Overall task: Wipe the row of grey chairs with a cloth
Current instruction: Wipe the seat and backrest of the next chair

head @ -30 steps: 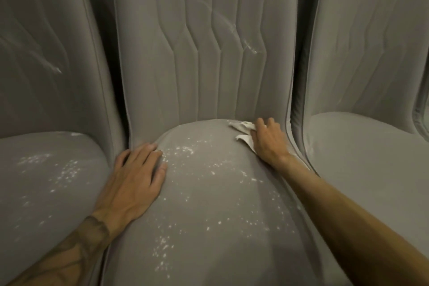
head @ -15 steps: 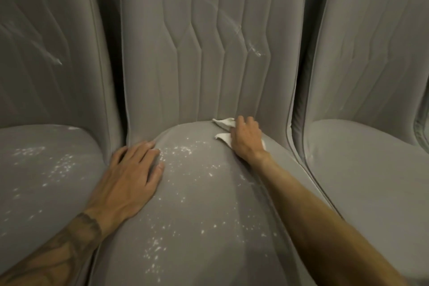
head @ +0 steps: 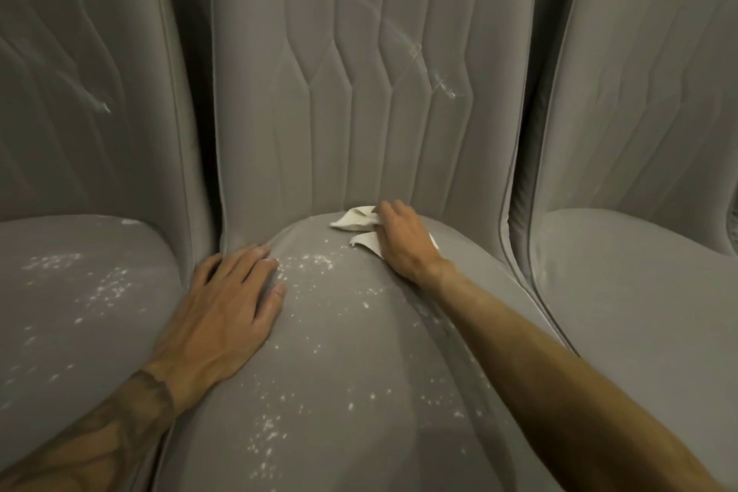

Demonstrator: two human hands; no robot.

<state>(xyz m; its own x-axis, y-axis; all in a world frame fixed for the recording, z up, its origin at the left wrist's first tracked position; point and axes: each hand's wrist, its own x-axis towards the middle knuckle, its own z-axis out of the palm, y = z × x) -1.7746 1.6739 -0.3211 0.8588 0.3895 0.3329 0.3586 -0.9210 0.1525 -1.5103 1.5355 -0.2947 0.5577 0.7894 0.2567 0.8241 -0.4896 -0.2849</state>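
Now your right hand presses the white cloth flat at the back of the middle grey chair seat; your left hand lies spread on that seat's left edge.

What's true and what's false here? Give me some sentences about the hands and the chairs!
1. The right hand presses a white cloth on the middle chair's seat. True.
2. The left hand holds the cloth. False: it lies flat on the middle seat, holding nothing.
3. The middle seat has white specks on it. True.
4. The right chair's seat is the dirtiest. False: it looks clean; the left chair's seat has specks.
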